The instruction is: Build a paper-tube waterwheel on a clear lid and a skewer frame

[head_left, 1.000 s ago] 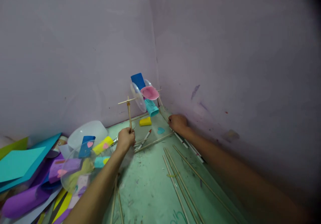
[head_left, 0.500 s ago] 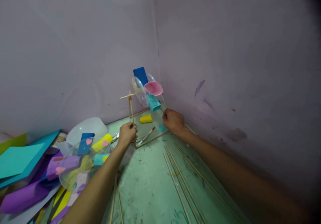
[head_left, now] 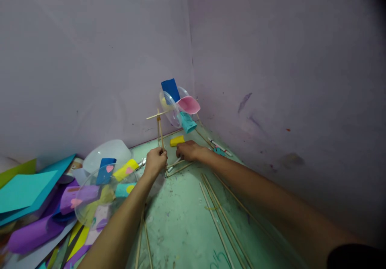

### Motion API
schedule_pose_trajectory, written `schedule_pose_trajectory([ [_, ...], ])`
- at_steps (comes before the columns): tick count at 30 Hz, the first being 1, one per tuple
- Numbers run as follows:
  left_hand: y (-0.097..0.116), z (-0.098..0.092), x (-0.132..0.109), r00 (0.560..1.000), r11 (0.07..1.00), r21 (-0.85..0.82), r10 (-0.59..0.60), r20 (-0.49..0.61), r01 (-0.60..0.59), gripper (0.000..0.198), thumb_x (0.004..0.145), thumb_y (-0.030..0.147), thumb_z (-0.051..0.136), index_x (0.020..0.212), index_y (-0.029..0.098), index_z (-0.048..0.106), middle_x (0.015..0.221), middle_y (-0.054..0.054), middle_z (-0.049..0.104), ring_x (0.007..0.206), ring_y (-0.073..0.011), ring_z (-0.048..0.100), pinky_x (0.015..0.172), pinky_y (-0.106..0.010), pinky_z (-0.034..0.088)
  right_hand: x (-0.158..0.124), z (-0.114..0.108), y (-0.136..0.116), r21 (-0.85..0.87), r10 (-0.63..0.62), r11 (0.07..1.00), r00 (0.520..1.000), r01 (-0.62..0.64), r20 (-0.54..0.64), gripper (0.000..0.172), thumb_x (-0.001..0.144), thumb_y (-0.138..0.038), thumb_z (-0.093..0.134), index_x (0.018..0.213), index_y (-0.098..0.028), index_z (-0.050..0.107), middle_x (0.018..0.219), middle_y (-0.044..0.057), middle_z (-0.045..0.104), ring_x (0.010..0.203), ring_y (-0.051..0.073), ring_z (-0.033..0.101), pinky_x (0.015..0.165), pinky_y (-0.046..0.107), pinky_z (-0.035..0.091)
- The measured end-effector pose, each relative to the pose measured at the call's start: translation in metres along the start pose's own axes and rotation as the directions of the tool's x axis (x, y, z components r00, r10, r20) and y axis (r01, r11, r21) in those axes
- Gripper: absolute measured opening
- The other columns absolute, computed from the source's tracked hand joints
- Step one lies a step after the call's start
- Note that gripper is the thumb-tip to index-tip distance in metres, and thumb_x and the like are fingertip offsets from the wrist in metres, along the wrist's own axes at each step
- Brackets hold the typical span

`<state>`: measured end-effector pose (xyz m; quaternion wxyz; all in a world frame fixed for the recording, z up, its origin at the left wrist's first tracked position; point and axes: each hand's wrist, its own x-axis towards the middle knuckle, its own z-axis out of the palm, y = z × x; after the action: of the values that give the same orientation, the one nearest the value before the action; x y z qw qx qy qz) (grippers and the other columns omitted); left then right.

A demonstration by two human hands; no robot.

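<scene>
My left hand (head_left: 156, 161) is closed around the lower part of an upright stick leg (head_left: 161, 134) of a wooden stick frame. On the frame's crossbar (head_left: 152, 116) sits a wheel of clear plastic discs (head_left: 170, 114), with a blue paper piece (head_left: 171, 90), a pink paper cup (head_left: 189, 105) and a turquoise paper cup (head_left: 188, 123). My right hand (head_left: 190, 151) reaches down inside the frame's base, fingers bent and partly hidden. It is over the far end of a white marker (head_left: 174, 165), beside a yellow paper tube (head_left: 177, 140); whether it grips the marker is unclear.
Loose sticks (head_left: 221, 216) lie on the green tabletop (head_left: 177, 220). Another marker (head_left: 220, 146) and a teal paper shape (head_left: 218, 151) are by the right wall. Coloured sheets (head_left: 27, 188), decorated tubes, a clear disc (head_left: 86, 204) and a plastic bowl (head_left: 108, 156) crowd the left. Walls meet behind the frame.
My right hand has moved left and down from the frame's right side to the white marker, uncovering the other marker and teal shape. My left hand keeps its hold on the stick leg.
</scene>
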<state>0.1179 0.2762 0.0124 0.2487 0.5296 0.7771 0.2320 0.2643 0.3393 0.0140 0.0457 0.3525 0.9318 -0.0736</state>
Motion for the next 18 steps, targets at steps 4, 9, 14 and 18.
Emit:
schedule_pose_trajectory([
  [4, 0.001, 0.000, 0.001, 1.000, 1.000, 0.001, -0.002, 0.001, 0.002, 0.028, 0.087, 0.035, 0.052, 0.105, 0.014, 0.056, 0.097, -0.005, 0.061, 0.079, -0.0142, 0.060, 0.068, -0.032, 0.052, -0.011, -0.011, 0.010, -0.048, 0.162, 0.985, 0.984, -0.166, -0.075, 0.030, 0.088, -0.031, 0.054, 0.113, -0.015, 0.055, 0.115, 0.009, 0.057, 0.098, 0.020, 0.058, 0.082, 0.039, 0.050],
  [9, 0.006, 0.002, -0.002, 1.000, 1.000, 0.002, 0.004, 0.000, -0.004, 0.029, 0.087, 0.035, 0.052, 0.106, 0.014, 0.056, 0.099, -0.006, 0.060, 0.082, -0.0152, 0.060, 0.070, -0.034, 0.052, -0.042, -0.027, 0.024, -0.027, 0.310, 0.947, 0.933, -0.320, -0.180, 0.028, 0.088, -0.031, 0.053, 0.111, -0.015, 0.056, 0.112, 0.008, 0.058, 0.096, 0.019, 0.058, 0.081, 0.040, 0.049],
  [14, 0.005, 0.002, -0.007, 1.000, 0.999, 0.027, 0.024, 0.010, -0.025, 0.029, 0.087, 0.035, 0.052, 0.106, 0.014, 0.056, 0.100, -0.006, 0.060, 0.083, -0.0157, 0.060, 0.072, -0.035, 0.052, -0.083, -0.023, 0.021, 0.084, 0.393, 0.919, 0.877, -0.385, -0.278, 0.021, 0.084, -0.020, 0.050, 0.099, -0.020, 0.065, 0.104, 0.006, 0.065, 0.095, 0.021, 0.059, 0.074, 0.029, 0.045],
  [18, 0.000, 0.000, -0.008, 0.998, 0.997, 0.058, 0.054, -0.010, -0.053, 0.028, 0.086, 0.035, 0.053, 0.106, 0.014, 0.056, 0.101, -0.006, 0.060, 0.084, -0.0160, 0.060, 0.072, -0.035, 0.052, -0.110, -0.013, 0.021, 0.180, 0.461, 0.887, 0.830, -0.424, -0.315, 0.024, 0.078, -0.019, 0.051, 0.095, -0.022, 0.068, 0.101, 0.004, 0.068, 0.093, 0.021, 0.060, 0.066, 0.025, 0.039],
])
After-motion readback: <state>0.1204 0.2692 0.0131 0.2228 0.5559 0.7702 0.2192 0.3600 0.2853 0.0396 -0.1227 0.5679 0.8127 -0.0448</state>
